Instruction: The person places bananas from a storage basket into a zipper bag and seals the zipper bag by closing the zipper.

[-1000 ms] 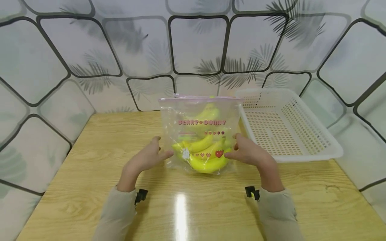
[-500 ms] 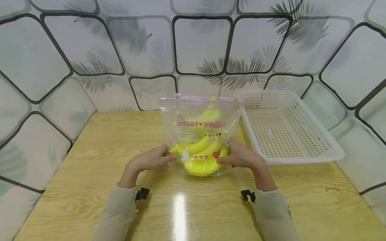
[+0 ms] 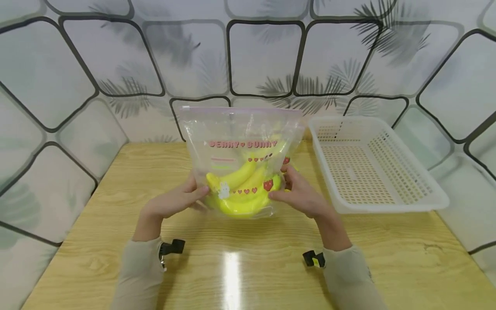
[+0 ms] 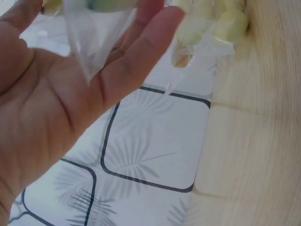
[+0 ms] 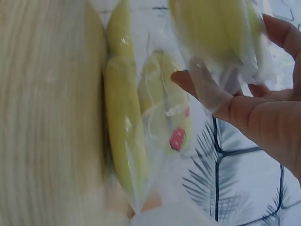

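Observation:
A clear zip bag of yellow bananas, printed BERRY BUNNY with hearts and a rabbit, is held upright between both hands. My left hand grips its lower left edge, thumb in front and fingers behind; in the left wrist view a bag corner hangs against the palm. At the lower right edge, my right hand pinches the bag with thumb in front. Behind it stands a second clear bag of bananas, mostly hidden in the head view; in the right wrist view it sits on the table, apart from the held one.
To the right on the wooden table lies a white perforated plastic basket, with nothing in it. A patterned cloth wall with leaf prints and dark lines closes off the back and both sides.
Both hands have closed in on the front bag and taken hold of its sides. It has moved left and up, uncovering part of the second bag behind.

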`<act>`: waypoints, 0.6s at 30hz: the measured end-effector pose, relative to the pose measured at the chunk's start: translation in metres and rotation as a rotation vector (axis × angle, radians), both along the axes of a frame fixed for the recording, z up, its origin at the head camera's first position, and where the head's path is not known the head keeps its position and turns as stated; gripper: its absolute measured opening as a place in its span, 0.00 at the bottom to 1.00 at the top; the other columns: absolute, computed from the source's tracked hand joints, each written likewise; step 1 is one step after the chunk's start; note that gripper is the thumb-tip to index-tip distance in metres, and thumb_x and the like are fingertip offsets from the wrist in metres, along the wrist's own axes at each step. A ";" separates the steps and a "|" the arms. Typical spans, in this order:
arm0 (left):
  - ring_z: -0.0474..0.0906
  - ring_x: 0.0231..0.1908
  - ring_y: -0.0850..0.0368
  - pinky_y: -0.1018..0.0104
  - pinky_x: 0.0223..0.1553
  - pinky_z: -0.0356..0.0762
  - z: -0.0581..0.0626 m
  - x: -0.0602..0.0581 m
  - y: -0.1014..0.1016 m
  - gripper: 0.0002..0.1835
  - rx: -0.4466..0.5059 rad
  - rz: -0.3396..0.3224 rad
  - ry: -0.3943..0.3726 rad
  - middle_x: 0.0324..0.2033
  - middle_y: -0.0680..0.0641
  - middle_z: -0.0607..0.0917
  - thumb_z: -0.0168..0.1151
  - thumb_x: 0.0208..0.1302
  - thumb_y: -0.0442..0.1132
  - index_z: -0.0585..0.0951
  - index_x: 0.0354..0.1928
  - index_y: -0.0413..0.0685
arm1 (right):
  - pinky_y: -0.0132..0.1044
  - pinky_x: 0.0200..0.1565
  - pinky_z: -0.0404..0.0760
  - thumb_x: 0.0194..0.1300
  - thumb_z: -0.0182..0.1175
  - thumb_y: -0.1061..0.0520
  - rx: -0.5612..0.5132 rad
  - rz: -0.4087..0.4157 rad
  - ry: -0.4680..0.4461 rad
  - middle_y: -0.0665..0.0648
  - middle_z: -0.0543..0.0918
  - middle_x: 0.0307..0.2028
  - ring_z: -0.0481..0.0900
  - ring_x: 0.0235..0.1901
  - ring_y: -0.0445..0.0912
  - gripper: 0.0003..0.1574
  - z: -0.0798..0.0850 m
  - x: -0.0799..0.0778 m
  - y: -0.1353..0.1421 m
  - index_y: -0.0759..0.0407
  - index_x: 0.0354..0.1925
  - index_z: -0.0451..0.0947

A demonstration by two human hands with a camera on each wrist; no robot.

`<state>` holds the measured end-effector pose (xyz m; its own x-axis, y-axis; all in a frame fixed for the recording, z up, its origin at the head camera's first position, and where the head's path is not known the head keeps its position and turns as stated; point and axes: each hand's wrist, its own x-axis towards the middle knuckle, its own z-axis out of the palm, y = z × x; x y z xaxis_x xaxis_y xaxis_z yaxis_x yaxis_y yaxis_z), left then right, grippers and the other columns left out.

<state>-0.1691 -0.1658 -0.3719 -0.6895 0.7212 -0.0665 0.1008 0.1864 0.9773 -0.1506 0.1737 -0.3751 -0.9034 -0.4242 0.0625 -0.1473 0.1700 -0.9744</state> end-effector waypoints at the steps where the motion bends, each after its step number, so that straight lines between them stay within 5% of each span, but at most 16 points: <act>1: 0.81 0.50 0.45 0.41 0.49 0.79 0.000 -0.001 -0.002 0.33 0.038 0.005 0.014 0.58 0.35 0.74 0.46 0.79 0.42 0.39 0.73 0.56 | 0.41 0.47 0.82 0.66 0.62 0.65 -0.038 -0.004 -0.010 0.66 0.74 0.55 0.80 0.48 0.52 0.34 0.000 -0.001 -0.004 0.61 0.64 0.57; 9: 0.82 0.48 0.52 0.57 0.50 0.81 -0.002 -0.004 -0.025 0.30 0.178 0.097 0.042 0.49 0.46 0.83 0.58 0.68 0.26 0.61 0.67 0.55 | 0.40 0.46 0.83 0.66 0.64 0.64 -0.272 -0.105 -0.059 0.62 0.75 0.54 0.82 0.46 0.48 0.30 -0.001 -0.009 -0.043 0.56 0.60 0.61; 15: 0.84 0.47 0.55 0.61 0.50 0.81 -0.009 -0.005 -0.049 0.32 0.259 0.168 -0.034 0.49 0.49 0.86 0.54 0.70 0.24 0.58 0.72 0.48 | 0.52 0.63 0.71 0.61 0.68 0.66 -0.236 -0.183 -0.203 0.66 0.57 0.70 0.65 0.66 0.58 0.51 -0.005 -0.015 -0.069 0.59 0.72 0.49; 18: 0.85 0.46 0.55 0.61 0.49 0.82 -0.012 -0.004 -0.061 0.34 0.284 0.221 -0.079 0.47 0.50 0.87 0.53 0.69 0.21 0.57 0.72 0.49 | 0.51 0.64 0.69 0.59 0.69 0.65 -0.220 -0.203 -0.263 0.69 0.64 0.66 0.66 0.65 0.58 0.57 -0.011 -0.019 -0.083 0.61 0.76 0.46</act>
